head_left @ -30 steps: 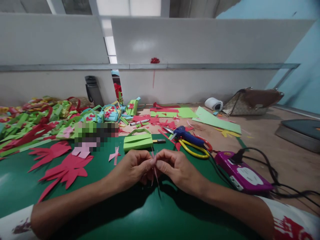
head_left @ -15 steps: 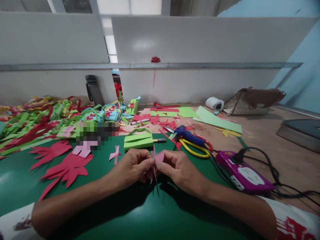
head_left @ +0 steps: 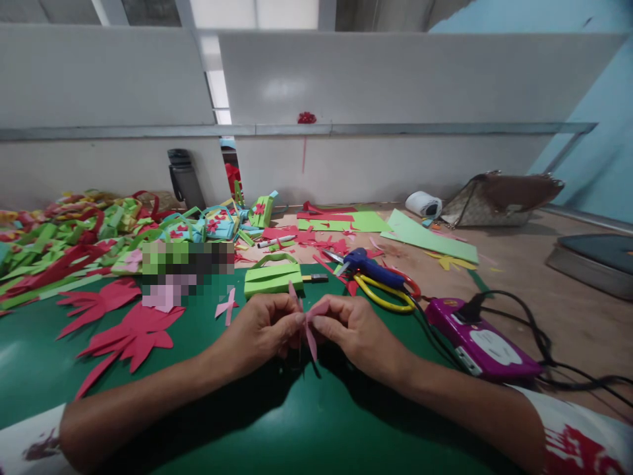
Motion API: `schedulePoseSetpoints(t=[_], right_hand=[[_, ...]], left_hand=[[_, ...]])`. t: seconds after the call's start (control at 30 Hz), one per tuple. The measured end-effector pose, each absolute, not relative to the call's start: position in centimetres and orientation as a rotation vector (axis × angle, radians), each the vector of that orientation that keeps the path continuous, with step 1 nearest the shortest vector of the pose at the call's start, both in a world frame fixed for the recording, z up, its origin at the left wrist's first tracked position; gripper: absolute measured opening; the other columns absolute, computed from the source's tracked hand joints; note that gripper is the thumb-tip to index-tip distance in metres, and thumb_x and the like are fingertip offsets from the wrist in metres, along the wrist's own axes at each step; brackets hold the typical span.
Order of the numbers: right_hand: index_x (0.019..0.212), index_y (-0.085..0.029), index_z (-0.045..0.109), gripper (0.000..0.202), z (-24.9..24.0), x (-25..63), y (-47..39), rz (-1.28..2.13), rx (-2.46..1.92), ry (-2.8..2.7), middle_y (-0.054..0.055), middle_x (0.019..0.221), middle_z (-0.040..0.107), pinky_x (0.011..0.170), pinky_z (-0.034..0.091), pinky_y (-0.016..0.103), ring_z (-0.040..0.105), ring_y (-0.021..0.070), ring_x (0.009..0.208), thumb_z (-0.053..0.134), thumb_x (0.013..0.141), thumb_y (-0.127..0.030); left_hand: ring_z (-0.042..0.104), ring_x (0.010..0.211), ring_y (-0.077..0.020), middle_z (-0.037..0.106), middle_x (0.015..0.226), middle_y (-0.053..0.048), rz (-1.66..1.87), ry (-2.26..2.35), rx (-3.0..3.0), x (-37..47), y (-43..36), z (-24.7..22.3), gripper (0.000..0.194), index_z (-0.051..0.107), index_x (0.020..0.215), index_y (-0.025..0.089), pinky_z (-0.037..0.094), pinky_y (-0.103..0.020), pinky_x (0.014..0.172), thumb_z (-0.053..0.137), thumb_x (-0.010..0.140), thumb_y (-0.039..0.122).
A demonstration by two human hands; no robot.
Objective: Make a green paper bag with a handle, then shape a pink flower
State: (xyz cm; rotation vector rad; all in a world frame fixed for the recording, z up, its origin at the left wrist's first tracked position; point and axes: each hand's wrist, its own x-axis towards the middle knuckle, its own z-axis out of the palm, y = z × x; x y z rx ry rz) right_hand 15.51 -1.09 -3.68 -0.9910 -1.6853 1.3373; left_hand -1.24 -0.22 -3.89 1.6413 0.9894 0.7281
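Between my two hands is a pink paper flower (head_left: 311, 340) with narrow petals, held above the green mat (head_left: 277, 429). My left hand (head_left: 271, 330) pinches it from the left with thumb and fingers. From the right, my right hand (head_left: 349, 326) is closed on another of its petals. Just behind the hands sits a small green paper bag (head_left: 273, 279) with a loop handle. A cutter (head_left: 315, 278) lies against its right side. Left of my left hand rests a pink paper piece (head_left: 226, 307) shaped like a cross.
Red paper cutouts (head_left: 133, 333) lie at left, before a heap of paper bags (head_left: 74, 237). A blue glue gun (head_left: 373, 269) rests by yellow-handled scissors (head_left: 383, 295). A purple power strip (head_left: 482, 343) with black cables stands right. A dark bottle (head_left: 186, 181) stands behind.
The pink paper flower has turned between my fingers, and its petals now spread at a different angle, one pointing down toward the mat. Both hands have stayed nearly in place.
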Motion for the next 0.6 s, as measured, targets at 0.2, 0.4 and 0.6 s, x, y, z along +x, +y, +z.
schedulePoseSetpoints(t=[0.2, 0.4, 0.6], right_hand=[[0.07, -0.014, 0.057, 0.011, -4.13, 15.52, -0.74, 1.426, -0.962, -1.617, -0.002, 0.061, 0.06, 0.055, 0.045, 0.021, 0.056, 0.0087, 0.055, 0.059, 0.077, -0.023], [0.076, -0.014, 0.059, 0.006, -4.07, 15.29, -0.73, 1.63, -0.83, -1.528, -0.001, 0.067, 0.065, 0.068, 0.05, 0.027, 0.063, 0.0116, 0.062, 0.061, 0.074, -0.02], [0.073, -0.014, 0.055, 0.011, -4.02, 15.28, -0.66, 1.596, -0.931, -1.494, -0.001, 0.068, 0.065, 0.065, 0.05, 0.025, 0.063, 0.0117, 0.064, 0.065, 0.069, -0.017]], left_hand=[[0.048, 0.047, -0.0076, 0.055, 0.057, 0.001, 0.762, 0.969, 1.633, -1.19, -0.1, -3.97, 0.021, 0.054, 0.069, 0.013, 0.037, -0.019, 0.045, 0.056, 0.078, 0.031], [0.048, 0.044, -0.0073, 0.056, 0.055, 0.001, 0.73, 0.968, 1.558, -1.26, 0.15, -4.1, 0.023, 0.053, 0.068, 0.013, 0.035, -0.018, 0.042, 0.057, 0.077, 0.033], [0.047, 0.044, -0.0072, 0.057, 0.054, 0.0, 0.728, 0.962, 1.534, -1.23, 0.16, -4.24, 0.022, 0.052, 0.066, 0.013, 0.034, -0.018, 0.042, 0.058, 0.076, 0.032]])
